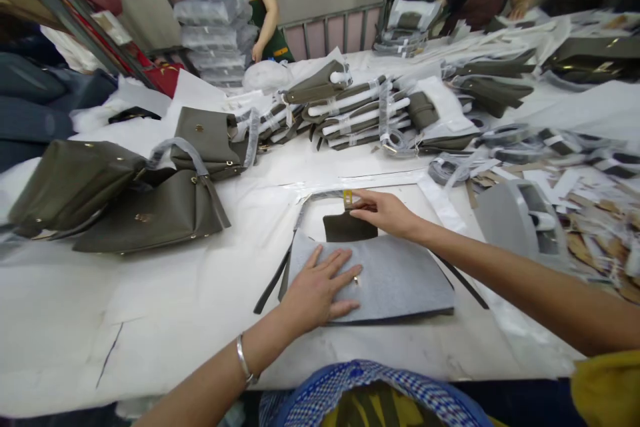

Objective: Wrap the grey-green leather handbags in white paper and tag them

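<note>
A handbag lies flat in front of me, its light grey panel (395, 273) facing up with a small gold fitting on it. My left hand (320, 287) rests on that panel, palm down and fingers spread. Beyond the panel's far edge, a dark olive flap (345, 227) sticks out. At the flap's far end, my right hand (385, 212) pinches its narrow tab between thumb and fingers. Beside those fingertips is a small yellow piece (348, 197), by the wrapped handle (320, 196). Dark straps (273, 282) extend on both sides of the bag.
Olive handbags (150, 213) stand and lie to the left. A pile of wrapped bags (350, 113) fills the table's far middle. On the right are a grey shaped piece (510, 217) and scattered scraps (595, 227). Two people work across the table, near stacked wrapped packages (215, 37).
</note>
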Demonstrator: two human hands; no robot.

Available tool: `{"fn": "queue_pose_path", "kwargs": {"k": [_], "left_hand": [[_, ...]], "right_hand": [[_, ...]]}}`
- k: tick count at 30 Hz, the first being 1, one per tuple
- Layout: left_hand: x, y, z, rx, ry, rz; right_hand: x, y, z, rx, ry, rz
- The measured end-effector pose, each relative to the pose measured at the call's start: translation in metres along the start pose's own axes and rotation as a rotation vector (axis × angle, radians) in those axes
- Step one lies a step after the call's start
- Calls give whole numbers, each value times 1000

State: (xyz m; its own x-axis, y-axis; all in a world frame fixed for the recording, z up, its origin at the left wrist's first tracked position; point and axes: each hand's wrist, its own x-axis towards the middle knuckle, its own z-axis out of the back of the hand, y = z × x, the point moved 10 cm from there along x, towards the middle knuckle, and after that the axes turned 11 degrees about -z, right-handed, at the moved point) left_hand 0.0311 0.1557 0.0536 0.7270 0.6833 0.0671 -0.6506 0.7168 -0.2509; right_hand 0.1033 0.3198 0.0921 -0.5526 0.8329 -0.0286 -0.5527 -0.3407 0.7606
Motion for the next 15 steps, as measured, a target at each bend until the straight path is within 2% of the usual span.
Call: {"fn": "queue_pose_path", "kwargs": {"k": [3,7,10,15], "left_hand": [[-1,-2,6,4,-52,-12],[-4,-6,12,27,-134,-33],[-8,-10,14,52,-202,-62],[-24,-20,25,136,-422,-88]], "right_hand": [[-55,32,-8,-66,80,255],[-106,32,-35,-297,147,365],[-122,23,-52,-393,136,434],[-131,16,-64,-461,80,522]]}}
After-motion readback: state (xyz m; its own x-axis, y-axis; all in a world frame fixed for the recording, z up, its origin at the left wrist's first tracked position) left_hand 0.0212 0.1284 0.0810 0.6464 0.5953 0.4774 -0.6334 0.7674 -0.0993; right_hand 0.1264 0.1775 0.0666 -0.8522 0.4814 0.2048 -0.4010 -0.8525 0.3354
